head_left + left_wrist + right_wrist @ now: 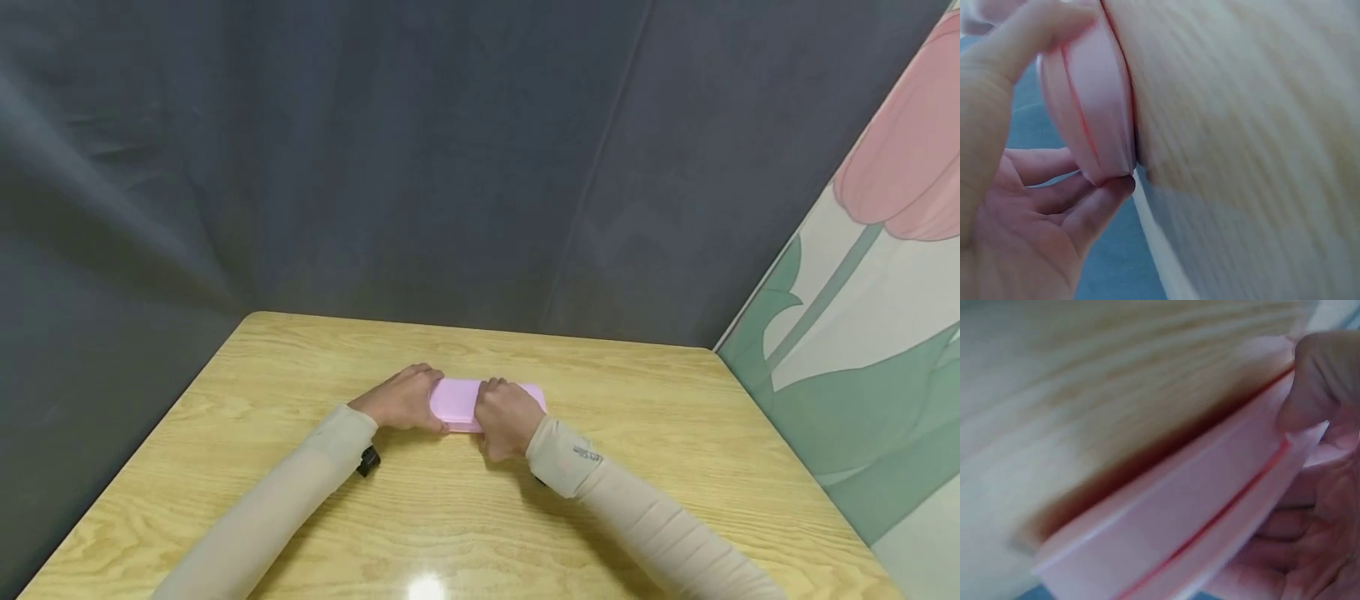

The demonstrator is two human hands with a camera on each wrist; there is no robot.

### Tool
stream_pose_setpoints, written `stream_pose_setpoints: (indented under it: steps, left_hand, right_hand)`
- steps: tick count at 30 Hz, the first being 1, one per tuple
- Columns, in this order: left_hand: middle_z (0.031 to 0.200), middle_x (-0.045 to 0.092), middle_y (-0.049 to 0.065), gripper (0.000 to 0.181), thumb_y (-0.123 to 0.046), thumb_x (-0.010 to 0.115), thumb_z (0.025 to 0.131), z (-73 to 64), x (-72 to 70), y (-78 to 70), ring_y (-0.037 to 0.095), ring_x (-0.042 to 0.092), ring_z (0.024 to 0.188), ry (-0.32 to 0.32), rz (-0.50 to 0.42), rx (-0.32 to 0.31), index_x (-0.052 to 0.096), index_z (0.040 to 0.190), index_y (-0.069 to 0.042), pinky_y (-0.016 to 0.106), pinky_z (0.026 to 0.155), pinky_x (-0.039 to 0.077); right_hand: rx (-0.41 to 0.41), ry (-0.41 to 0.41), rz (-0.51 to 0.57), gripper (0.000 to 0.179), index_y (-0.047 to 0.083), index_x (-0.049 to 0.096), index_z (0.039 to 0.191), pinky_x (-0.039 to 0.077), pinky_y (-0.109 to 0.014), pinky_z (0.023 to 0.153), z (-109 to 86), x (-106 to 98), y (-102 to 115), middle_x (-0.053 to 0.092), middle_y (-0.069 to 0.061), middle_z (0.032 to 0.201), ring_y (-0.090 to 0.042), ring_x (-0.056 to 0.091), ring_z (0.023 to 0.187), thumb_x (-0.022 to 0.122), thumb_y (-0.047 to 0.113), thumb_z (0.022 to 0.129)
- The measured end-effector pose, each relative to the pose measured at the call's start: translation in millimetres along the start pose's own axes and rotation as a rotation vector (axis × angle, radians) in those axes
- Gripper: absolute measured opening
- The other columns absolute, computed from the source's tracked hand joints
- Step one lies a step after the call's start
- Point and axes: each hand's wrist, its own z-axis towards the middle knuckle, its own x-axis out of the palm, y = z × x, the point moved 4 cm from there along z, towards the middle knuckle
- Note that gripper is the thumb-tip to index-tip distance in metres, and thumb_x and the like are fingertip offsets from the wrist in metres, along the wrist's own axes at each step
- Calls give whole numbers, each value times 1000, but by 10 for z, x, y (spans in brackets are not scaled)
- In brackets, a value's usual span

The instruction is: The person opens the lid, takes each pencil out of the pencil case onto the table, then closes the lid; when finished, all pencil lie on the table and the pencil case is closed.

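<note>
A pink lidded case with rounded corners lies on the wooden table. My left hand grips its left end, thumb on the near side and fingers curled round the far side. In the left wrist view, the rounded end of the case sits between thumb and fingers. Across the lid, right of the middle, lies my right hand, its fingers bent over the top. The right wrist view shows the thumb against the front of the case, at the end of a thin red seam line.
The wooden table extends around the case, with a bright light reflection near its front. A dark curtain hangs behind and to the left. At the right stands a wall panel printed with a tulip.
</note>
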Motion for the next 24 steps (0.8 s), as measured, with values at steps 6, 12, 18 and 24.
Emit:
stream_pose_setpoints:
  steps: [6,12,18,24]
  left_hand:
    - [138,59,14,98,-41,92,67,27,17,45,24,58,116,-8,-59,4,49,145,2,39,99,53]
    - [150,48,16,110,-41,91,70,-67,136,153,30,48,134,35,-189,-72,35,154,1,48,113,43]
    - [143,54,13,101,-42,91,72,-125,154,223,28,48,128,19,-266,-93,43,151,-3,49,108,46]
    - [134,59,10,91,-39,93,68,-128,120,254,27,49,125,-21,-297,-84,53,142,-4,49,109,44]
  right_hand:
    - [21,24,41,43,6,66,90,56,-31,54,-51,-51,-105,65,-3,75,-16,60,62,74,38,62]
    - [45,99,279,54,8,69,119,59,-40,88,-222,35,-304,73,-9,116,-25,66,104,74,45,81]
    - [153,150,507,68,12,62,138,51,-48,106,-503,162,-600,63,-10,137,-29,57,127,80,42,79]
    - [205,131,670,61,8,64,134,51,-49,105,-633,206,-789,66,-11,133,-29,62,123,79,29,79]
